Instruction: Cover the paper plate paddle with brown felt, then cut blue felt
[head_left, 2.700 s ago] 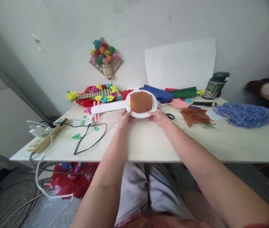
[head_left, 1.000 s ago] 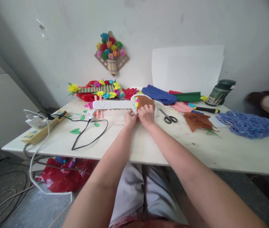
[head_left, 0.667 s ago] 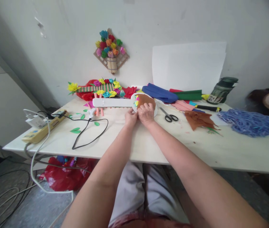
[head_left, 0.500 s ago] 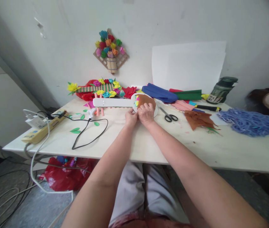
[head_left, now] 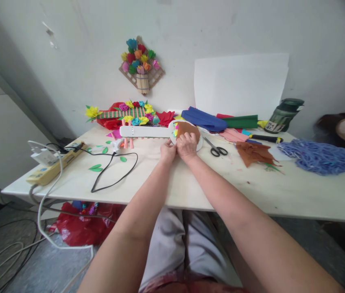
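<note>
A white instrument-shaped cutout (head_left: 149, 131) lies on the table, its long neck pointing left. Brown crepe paper (head_left: 187, 127) covers much of its round body, and small colourful paper pieces (head_left: 175, 129) sit at the left of the brown. My left hand (head_left: 168, 150) pinches the near edge of the body. Curled fingers of my right hand (head_left: 187, 145) press on the brown crepe paper at the near side; what lies under the fingertips is hidden. Black-handled scissors (head_left: 218, 150) rest to the right of my hands.
A glue gun (head_left: 116, 145) with a looped black cord and a yellow power strip (head_left: 46, 173) are at the left. Rolled coloured paper (head_left: 204, 119), a brown scrap (head_left: 253, 152), blue yarn (head_left: 319, 156) and a green bottle (head_left: 284, 116) lie right. A flower-decorated guitar shape (head_left: 123, 113) stands behind.
Almost nothing differs. Both hands keep their places on the cutout and the brown paper; the camera view has shifted very slightly.
</note>
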A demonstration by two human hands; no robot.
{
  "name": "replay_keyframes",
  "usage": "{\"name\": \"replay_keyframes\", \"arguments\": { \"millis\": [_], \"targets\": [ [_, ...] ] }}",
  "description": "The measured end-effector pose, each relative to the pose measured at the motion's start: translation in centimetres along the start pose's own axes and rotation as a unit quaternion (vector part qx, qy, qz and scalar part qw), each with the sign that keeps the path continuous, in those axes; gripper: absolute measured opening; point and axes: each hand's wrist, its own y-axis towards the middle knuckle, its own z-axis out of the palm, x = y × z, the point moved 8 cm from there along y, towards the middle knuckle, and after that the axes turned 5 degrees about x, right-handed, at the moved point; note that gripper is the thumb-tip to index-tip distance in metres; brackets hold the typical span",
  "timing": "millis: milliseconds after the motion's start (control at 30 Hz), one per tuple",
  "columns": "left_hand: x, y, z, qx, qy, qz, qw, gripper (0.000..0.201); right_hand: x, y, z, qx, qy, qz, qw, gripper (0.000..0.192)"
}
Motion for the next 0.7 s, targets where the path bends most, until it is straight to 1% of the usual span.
{"name": "replay_keyframes", "arguments": {
  "millis": [333,500,700],
  "targets": [
    [0.1,-0.2,0.3,-0.001,-0.002,-0.007,1.000,0.027,-0.4,0.0,0.1,-0.018,-0.007,0.015,1.000,0.030],
    [0.2,-0.1,0.3,-0.006,-0.001,-0.006,1.000,0.030,-0.6,0.1,0.2,0.007,0.001,0.036,0.999,0.030],
    [0.7,0.2,0.2,-0.012,-0.006,-0.009,1.000,0.031,-1.3,0.1,0.0,0.043,0.037,0.095,0.994,0.026]
  ]
}}
